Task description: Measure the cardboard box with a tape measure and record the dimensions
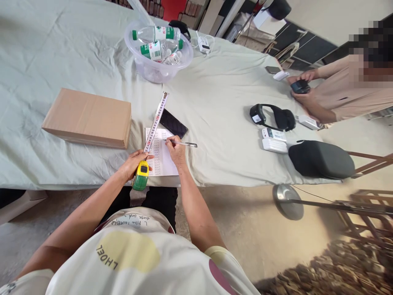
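My left hand (135, 164) is closed around a tape measure (141, 176) with a yellow and green case. Its white blade (155, 119) is drawn out and slants away across the paper and past a dark phone (172, 123). In my right hand (176, 150) is a pen (188, 144), its tip end on the sheet of paper (167, 162). Rows of handwritten figures cover the paper, too small to read. Left of the tape stands a closed brown cardboard box (89, 116).
A clear plastic tub (153, 69) of bottles stands at the back. To the right lie a black headset (272, 116), white boxes (274, 141) and a black case (321, 159). Another person (344, 90) at the far right holds a dark device (300, 86).
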`<state>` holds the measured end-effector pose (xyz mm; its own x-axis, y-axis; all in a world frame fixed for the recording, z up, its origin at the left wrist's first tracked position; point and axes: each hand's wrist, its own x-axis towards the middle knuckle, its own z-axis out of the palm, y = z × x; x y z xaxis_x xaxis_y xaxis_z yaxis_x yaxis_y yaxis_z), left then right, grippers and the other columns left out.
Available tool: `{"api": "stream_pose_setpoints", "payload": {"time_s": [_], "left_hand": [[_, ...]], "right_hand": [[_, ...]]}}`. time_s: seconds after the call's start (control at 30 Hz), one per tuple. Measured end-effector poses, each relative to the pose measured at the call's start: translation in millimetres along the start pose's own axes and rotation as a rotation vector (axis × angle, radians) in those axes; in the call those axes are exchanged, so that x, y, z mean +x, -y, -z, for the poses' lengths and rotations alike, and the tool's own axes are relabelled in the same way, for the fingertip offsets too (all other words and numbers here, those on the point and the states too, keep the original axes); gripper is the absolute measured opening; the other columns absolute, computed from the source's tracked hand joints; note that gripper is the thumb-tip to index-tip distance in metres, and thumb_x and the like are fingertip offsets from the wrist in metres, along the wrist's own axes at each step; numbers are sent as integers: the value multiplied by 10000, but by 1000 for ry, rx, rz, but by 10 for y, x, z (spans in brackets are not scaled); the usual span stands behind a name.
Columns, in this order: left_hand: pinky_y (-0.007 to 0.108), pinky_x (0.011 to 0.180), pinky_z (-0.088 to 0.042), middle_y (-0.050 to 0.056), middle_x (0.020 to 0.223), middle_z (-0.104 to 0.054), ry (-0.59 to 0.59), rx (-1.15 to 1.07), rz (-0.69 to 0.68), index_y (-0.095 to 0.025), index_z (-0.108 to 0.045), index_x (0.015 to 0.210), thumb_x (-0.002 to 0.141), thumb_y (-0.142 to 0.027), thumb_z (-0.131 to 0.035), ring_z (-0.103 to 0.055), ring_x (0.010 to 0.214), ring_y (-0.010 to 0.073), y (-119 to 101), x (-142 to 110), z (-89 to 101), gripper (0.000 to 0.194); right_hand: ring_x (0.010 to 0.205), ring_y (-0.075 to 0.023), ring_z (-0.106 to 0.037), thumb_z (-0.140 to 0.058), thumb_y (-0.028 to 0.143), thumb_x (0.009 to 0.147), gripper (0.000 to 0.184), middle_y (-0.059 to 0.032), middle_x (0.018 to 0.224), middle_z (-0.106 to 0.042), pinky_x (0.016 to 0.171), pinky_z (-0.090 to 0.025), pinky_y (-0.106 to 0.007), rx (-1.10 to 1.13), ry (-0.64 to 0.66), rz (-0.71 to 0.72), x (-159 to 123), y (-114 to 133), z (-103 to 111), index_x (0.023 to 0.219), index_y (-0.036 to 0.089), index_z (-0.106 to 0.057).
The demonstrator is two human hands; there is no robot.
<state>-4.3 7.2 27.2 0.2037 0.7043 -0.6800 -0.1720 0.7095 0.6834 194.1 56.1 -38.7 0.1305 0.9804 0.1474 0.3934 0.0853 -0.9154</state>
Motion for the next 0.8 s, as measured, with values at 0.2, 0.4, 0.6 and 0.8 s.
{"api": "stream_pose_setpoints", "payload": {"time_s": [0.2, 0.4, 0.6, 0.8], "left_hand": [[248, 395, -491, 166, 1213, -722, 9, -2, -4, -156, -584, 1037, 911, -313, -614, -683, 522, 151, 10, 7, 4, 203], [247, 397, -492, 160, 1160, -740, 28, -9, -11, -164, -588, 1030, 881, -352, -661, -685, 531, 160, 25, 19, 22, 250], [255, 402, -493, 170, 1202, -728, 26, -2, -14, -161, -590, 1028, 881, -350, -655, -688, 538, 164, 34, 27, 25, 248], [247, 402, -494, 166, 1180, -735, 14, 1, -15, -155, -598, 1017, 882, -343, -657, -691, 539, 161, 34, 22, 26, 239]], "right_hand": [[704, -159, -579, -548, 423, 848, 209, 1, 756, -625, 706, -460, -302, 29, -14, 4, -18, 2, 16, 811, 219, -573], [735, -168, -591, -546, 402, 854, 186, -3, 772, -635, 727, -468, -307, 3, -29, 21, -11, 0, 9, 823, 223, -581], [703, -163, -574, -540, 406, 848, 187, 3, 748, -619, 709, -459, -305, -3, -17, 10, -9, -4, 12, 801, 226, -562], [714, -163, -575, -537, 406, 851, 190, -4, 768, -618, 726, -461, -309, -12, -21, 17, -14, -3, 7, 804, 223, -563]]}}
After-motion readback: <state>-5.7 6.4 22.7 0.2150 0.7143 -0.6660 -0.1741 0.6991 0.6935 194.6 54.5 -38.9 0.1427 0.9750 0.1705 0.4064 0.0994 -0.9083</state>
